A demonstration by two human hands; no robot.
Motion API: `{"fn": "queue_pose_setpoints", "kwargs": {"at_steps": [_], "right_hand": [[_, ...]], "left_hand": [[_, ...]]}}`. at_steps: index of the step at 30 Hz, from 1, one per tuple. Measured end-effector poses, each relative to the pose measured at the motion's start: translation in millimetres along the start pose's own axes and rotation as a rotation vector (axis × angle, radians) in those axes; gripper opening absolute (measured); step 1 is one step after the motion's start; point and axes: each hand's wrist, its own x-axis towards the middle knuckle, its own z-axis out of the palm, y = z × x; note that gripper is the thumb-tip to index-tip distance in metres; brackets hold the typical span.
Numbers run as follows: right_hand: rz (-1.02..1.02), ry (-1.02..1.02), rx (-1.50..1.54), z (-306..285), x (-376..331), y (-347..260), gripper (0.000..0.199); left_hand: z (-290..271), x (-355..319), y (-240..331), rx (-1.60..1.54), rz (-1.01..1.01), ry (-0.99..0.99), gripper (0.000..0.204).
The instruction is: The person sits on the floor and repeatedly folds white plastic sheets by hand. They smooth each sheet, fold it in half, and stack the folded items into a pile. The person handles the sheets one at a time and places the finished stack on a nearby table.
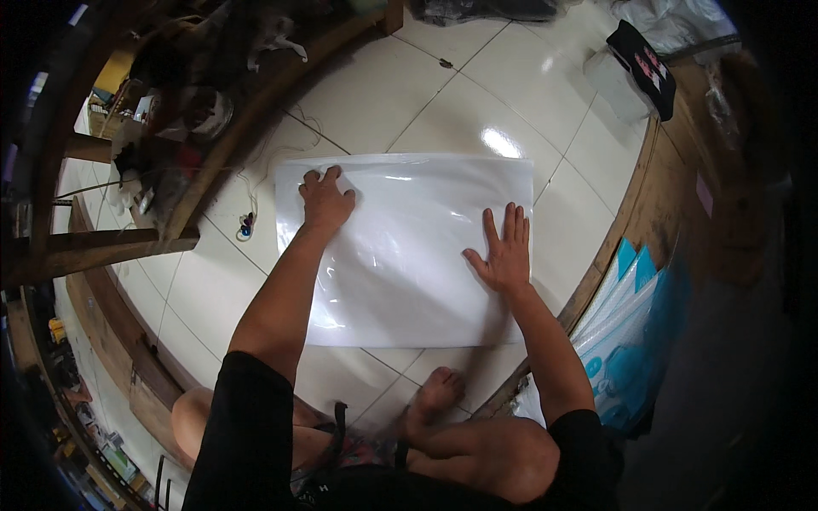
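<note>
A large white rectangular sheet with a glossy clear plastic layer [409, 255] lies flat on the tiled floor in front of me. Near its far left corner, my left hand [325, 200] presses down with bent, spread fingers. My right hand [504, 254] rests flat by the sheet's right edge, its thumb held apart from the stretched fingers. Light glints off creases in the plastic, mostly on the left and along the far edge. Neither hand grips anything.
At left stands a wooden frame [179, 243] with a small ringed item [246, 226] and thin cord beside it. Blue-and-white plastic packs [626, 332] lie right of a wooden edge [588, 294]. A black pouch [648, 68] leans on a pale container [615, 85] at far right. My bare foot [441, 389] is close to the sheet.
</note>
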Motion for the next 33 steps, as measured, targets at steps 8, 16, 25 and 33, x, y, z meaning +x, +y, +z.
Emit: {"fn": "queue_pose_setpoints", "kwargs": {"at_steps": [8,16,25,33], "right_hand": [[0.013,0.032,-0.018,-22.7,45.9,-1.0,0.082],[-0.008,0.009,-0.076,-3.0,76.1,25.5,0.085],[-0.063,0.067,-0.076,4.9,81.4,25.6,0.081],[-0.036,0.05,-0.084,2.4,78.6,28.0,0.08]], "left_hand": [[-10.6,-9.9,7.7,0.056,-0.041,-0.015,0.068],[-1.2,-14.4,10.7,0.042,0.026,0.031,0.063],[67.3,-47.4,157.8,-0.104,0.254,-0.083,0.037],[42.0,-6.8,69.9,-0.031,0.052,0.102,0.048]]}}
